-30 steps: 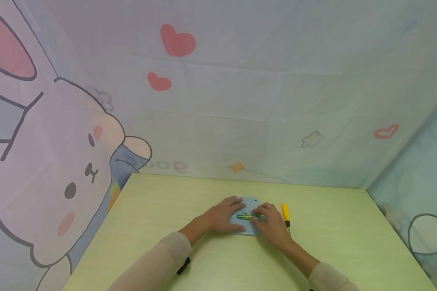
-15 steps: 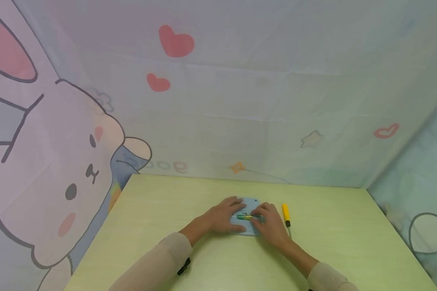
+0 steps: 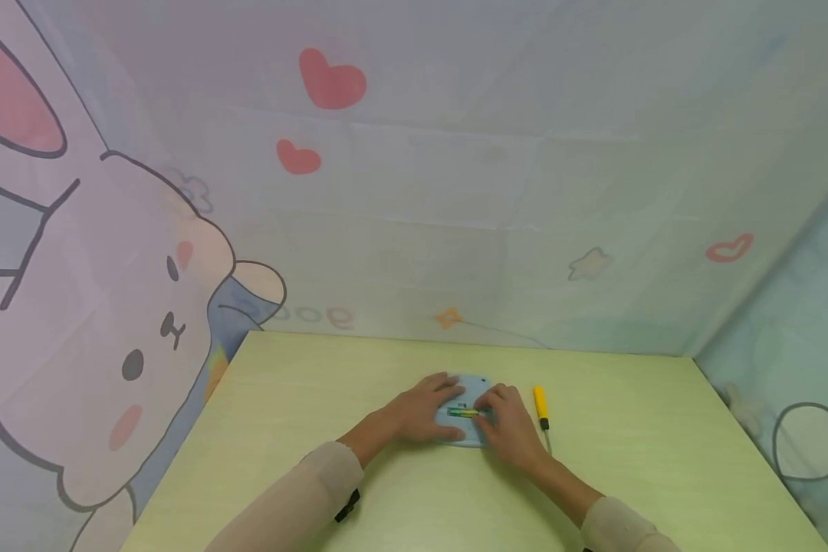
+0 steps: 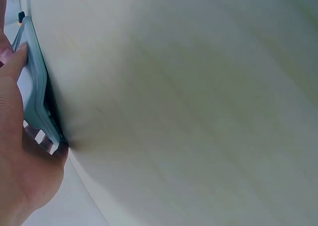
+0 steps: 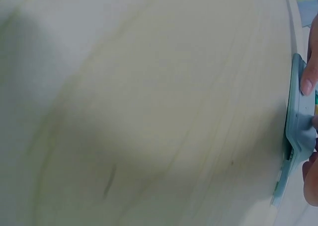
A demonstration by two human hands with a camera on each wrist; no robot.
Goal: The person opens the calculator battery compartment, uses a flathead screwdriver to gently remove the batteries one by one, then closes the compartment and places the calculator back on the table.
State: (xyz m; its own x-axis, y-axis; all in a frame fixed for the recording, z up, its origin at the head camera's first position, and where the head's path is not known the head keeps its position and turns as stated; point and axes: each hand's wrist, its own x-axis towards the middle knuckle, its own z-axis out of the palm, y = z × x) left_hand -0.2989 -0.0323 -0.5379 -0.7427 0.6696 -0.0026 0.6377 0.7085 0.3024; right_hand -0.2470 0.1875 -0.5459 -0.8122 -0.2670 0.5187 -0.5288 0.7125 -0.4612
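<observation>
A light blue plastic device [image 3: 473, 386] with rounded corners lies on the table, its edge visible in the left wrist view. Across its middle sits a green and yellow battery [image 3: 458, 412]. My left hand [image 3: 417, 410] spans the device's left side, thumb along the near part of its face and fingers over the far part, holding it. With bent fingers, my right hand [image 3: 514, 429] pinches the battery's right end between thumb and fingertips and hides that end. In the right wrist view the casing [image 5: 298, 119] shows edge-on, with the left thumb pressing on its face.
A screwdriver with a yellow handle [image 3: 540, 405] lies to the right of the right hand, its shaft pointing toward the near side. Pale yellow-green table [image 3: 317, 383] surrounds the work. Behind it hangs a printed cloth [image 3: 455, 153] with hearts and a rabbit.
The right hand's fingers have shifted very slightly at the battery's end. Left hand, device and screwdriver stay in place.
</observation>
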